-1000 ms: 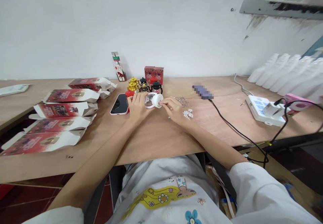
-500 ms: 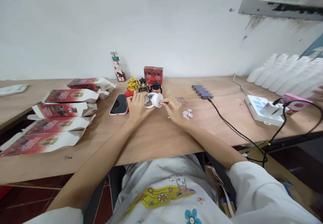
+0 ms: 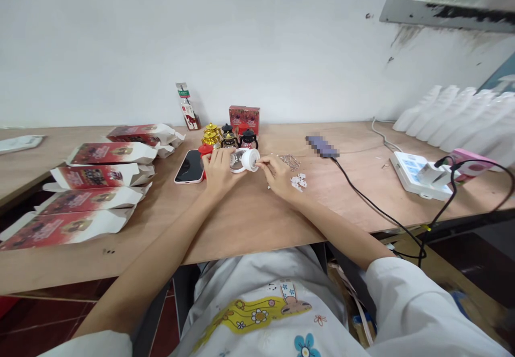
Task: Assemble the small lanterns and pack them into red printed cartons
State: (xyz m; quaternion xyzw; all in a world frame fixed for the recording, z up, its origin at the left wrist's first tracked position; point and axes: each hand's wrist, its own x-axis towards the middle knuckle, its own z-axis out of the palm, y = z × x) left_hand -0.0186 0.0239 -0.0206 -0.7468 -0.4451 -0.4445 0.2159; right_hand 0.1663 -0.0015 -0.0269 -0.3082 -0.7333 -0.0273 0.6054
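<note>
A small white lantern (image 3: 250, 159) with a clear body lies tipped on its side, its round white base facing right. My left hand (image 3: 219, 170) is wrapped round its other end. At the rim of the base, my right hand (image 3: 275, 173) has thumb and forefinger pinched together; whatever is between them is too small to make out. Just beyond my hands stand several little lanterns: gold ones (image 3: 211, 131), black ones (image 3: 249, 139) and a red one (image 3: 205, 149) partly covered by my left hand. Small white pieces (image 3: 299, 181) and thin metal screws (image 3: 290, 161) lie beside my right hand.
A phone (image 3: 189, 167) lies left of my left hand. Several open red cartons (image 3: 96, 198) line the left side, and a red box (image 3: 244, 118) stands by the wall. On the right are a cabled phone (image 3: 322, 146), a power strip (image 3: 418, 174) and white bottles (image 3: 450, 118).
My hands and the white lantern hold nearly the same pose. Another person's hand at the far right edge has gone from view.
</note>
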